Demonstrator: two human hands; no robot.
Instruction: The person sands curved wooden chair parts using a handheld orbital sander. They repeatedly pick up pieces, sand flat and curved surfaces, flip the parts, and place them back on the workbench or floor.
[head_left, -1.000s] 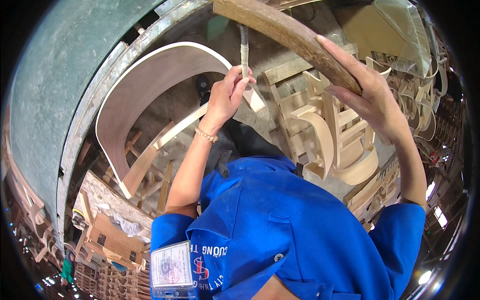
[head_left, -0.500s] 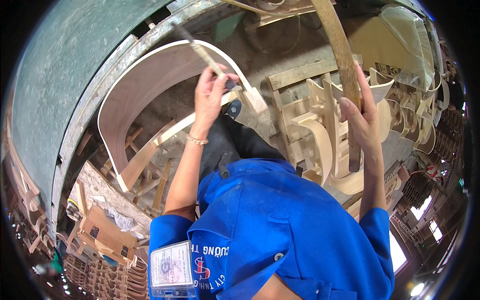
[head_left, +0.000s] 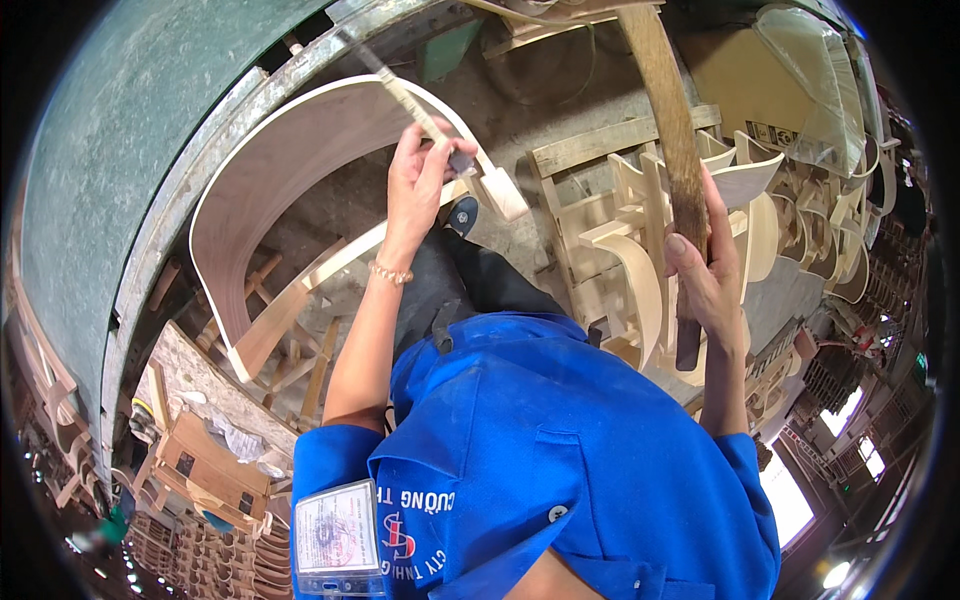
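Left hand (head_left: 418, 172) closed around the handle of a thin brush (head_left: 400, 95), held raised in front of the chest. Brush long axis running diagonally, far end pointing up and to the left toward the curved plywood panel (head_left: 290, 160), lower end tucked into the fingers. Bristle end blurred, so contact with the panel cannot be told.

Right hand (head_left: 708, 275) wrapped around a long wooden stick (head_left: 672, 150), gripping near its lower, darker end. Stick standing almost upright, tilted slightly, upper end leaning left toward the top edge of view, lower end sticking out below the palm.

Below both hands, a blue work shirt (head_left: 560, 460) with a badge (head_left: 335, 530) clipped at the chest. To the right of the stick, pale curved chair parts (head_left: 640, 270) stacked on wooden frames.

Against half a second ago: stick much the same, near upright, with the right hand now lower along it. Brush tilted more steeply, tip farther up and left. A second ago the stick lay slanted across the top, the brush hanging almost straight down from the left hand.
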